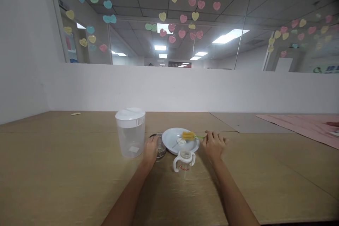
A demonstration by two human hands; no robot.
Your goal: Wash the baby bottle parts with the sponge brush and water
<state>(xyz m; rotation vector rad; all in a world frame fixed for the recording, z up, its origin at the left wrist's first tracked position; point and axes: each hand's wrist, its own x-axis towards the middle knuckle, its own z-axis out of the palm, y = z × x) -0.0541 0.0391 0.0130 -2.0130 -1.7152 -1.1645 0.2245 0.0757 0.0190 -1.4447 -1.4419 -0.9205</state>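
My right hand (214,144) is closed on the thin green handle of a bottle brush (188,135), whose yellow head is over the white plate (172,132). On that plate lies a small white ring-shaped cap (181,142). Just in front stands an open clear baby bottle (184,166) with white side handles and red print. My left hand (150,151) has its fingers curled at a clear, dome-like piece (160,142), over a dark-rimmed round dish (162,154) to the left of the plate. My own hand hides part of the dish.
A tall translucent tub (129,136) with a white lid stands left of my left hand. Far right, a pink cloth (302,125) covers the table (79,176), with another person's hand (332,124) at its edge. A white wall (169,90) borders the back.
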